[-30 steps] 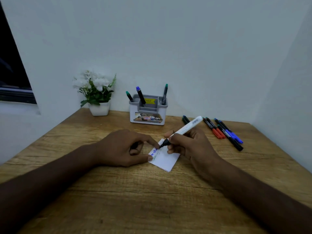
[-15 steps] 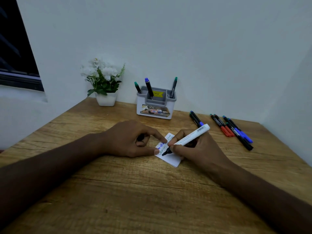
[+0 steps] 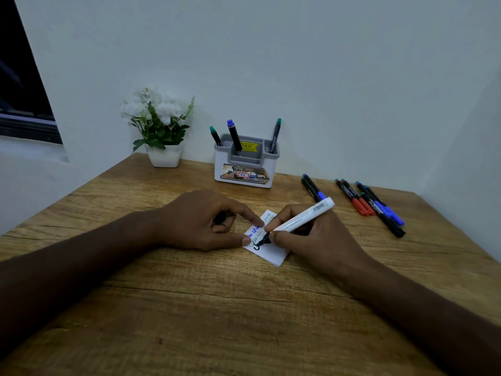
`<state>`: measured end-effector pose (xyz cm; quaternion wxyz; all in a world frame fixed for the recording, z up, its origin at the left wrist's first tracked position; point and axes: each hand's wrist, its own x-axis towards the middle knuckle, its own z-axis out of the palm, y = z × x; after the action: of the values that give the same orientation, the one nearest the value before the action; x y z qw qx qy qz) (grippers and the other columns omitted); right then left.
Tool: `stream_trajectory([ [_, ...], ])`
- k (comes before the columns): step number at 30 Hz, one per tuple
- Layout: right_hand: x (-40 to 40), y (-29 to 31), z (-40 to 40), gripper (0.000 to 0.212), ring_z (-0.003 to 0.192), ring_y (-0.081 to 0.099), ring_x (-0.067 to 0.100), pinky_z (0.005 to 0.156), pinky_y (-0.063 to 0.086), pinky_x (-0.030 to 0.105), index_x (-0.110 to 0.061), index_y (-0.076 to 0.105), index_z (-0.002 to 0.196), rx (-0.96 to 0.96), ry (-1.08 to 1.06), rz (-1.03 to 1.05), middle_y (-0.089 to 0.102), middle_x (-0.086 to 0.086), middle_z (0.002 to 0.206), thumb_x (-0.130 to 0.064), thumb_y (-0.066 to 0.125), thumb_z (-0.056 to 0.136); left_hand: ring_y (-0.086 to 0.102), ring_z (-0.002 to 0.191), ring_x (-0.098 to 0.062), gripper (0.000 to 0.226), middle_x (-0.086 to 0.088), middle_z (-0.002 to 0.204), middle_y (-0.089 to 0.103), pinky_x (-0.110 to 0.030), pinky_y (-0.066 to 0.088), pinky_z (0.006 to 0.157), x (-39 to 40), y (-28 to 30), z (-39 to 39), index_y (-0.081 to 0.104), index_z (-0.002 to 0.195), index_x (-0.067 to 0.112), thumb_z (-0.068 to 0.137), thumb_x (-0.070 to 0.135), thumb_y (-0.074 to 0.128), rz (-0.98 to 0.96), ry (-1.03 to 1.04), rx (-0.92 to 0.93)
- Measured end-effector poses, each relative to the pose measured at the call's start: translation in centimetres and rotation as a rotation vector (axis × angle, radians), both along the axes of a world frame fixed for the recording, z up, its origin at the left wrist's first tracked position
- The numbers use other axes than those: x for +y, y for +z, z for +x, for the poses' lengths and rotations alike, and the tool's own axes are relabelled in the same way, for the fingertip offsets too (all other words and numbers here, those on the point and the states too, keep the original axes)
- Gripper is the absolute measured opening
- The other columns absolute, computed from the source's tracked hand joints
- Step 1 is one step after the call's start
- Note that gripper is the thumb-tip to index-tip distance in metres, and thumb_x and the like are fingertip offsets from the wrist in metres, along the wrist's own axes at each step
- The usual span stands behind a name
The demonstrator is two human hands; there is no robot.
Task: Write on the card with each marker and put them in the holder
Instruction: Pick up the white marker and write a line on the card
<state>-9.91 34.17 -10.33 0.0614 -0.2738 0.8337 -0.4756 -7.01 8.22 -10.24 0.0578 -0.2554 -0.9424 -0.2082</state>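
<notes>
**Card entry: white marker in use**

Table (image 3: 189,308): bearing holder (image 3: 245,169).
Left hand (image 3: 200,221): fingertips pinning card (image 3: 271,252); keep pressing flat.
Right hand (image 3: 306,237): pinching marker (image 3: 301,219), writing; light strokes advised.

One white card (image 3: 271,251) with writing, one white-barrelled marker (image 3: 303,219) held in hands, three markers standing in one holder (image 3: 245,169), seven markers lying loose on one wooden desk (image 3: 217,308), one potted white flower plant (image 3: 160,128), two hands
</notes>
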Motion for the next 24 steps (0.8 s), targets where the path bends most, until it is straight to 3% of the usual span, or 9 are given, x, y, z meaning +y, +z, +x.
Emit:
stream_trajectory([
  [3,0.17,-0.11,-0.04,0.007,0.086,0.077,0.002,0.068,0.06,0.017,-0.028,0.082,0.085,-0.001,-0.002,-0.018,0.083,-0.012,0.09,-0.021,0.081,0.085,0.057,0.058,-0.01,0.039,0.007,0.061,0.059,-0.031,0.038,0.056,-0.01,-0.05,-0.04,0.062,0.133,0.051,0.095,0.056,0.067,-0.003,-0.005,-0.002],
  [7,0.06,-0.35,-0.41,0.009,0.087,0.078,0.006,0.073,0.064,0.028,-0.024,0.082,0.092,-0.008,-0.066,0.001,0.083,-0.007,0.093,-0.028,0.083,0.084,0.057,0.059,-0.011,0.039,0.007,0.06,0.059,-0.034,0.04,0.056,0.01,0.03,-0.13,0.062,0.132,0.052,0.094,0.056,0.067,0.004,-0.011,-0.015],
  [11,0.11,-0.31,-0.35,0.004,0.084,0.078,0.005,0.067,0.06,0.019,-0.022,0.081,0.089,-0.024,-0.057,-0.046,0.084,-0.006,0.091,-0.022,0.082,0.085,0.057,0.058,-0.011,0.039,0.008,0.059,0.058,-0.031,0.039,0.057,-0.06,0.02,-0.04,0.063,0.132,0.05,0.094,0.057,0.068,0.015,-0.016,-0.015],
  [14,0.07,-0.32,-0.38,0.004,0.087,0.079,0.008,0.074,0.063,0.029,-0.022,0.082,0.09,-0.022,-0.062,-0.044,0.084,-0.005,0.091,-0.023,0.081,0.086,0.057,0.058,-0.01,0.04,0.008,0.06,0.058,-0.031,0.04,0.057,0.0,0.06,-0.05,0.064,0.132,0.048,0.093,0.058,0.067,0.006,-0.015,-0.009],
  [18,-0.08,-0.31,-0.19,0.007,0.084,0.078,0.003,0.069,0.063,0.021,-0.026,0.083,0.091,0.031,-0.061,-0.021,0.083,-0.011,0.09,-0.021,0.082,0.087,0.057,0.059,-0.01,0.04,0.008,0.061,0.059,-0.029,0.039,0.057,0.0,0.16,-0.03,0.063,0.133,0.048,0.094,0.055,0.068,0.0,-0.01,-0.013],
  [24,0.12,-0.4,-0.48,0.01,0.086,0.079,0.011,0.079,0.065,0.044,-0.023,0.082,0.089,0.017,-0.09,0.032,0.083,-0.005,0.091,-0.031,0.083,0.083,0.059,0.06,-0.012,0.04,0.007,0.062,0.06,-0.029,0.039,0.057,0.02,0.14,-0.01,0.062,0.134,0.049,0.094,0.057,0.067,0.002,-0.012,-0.018],
])
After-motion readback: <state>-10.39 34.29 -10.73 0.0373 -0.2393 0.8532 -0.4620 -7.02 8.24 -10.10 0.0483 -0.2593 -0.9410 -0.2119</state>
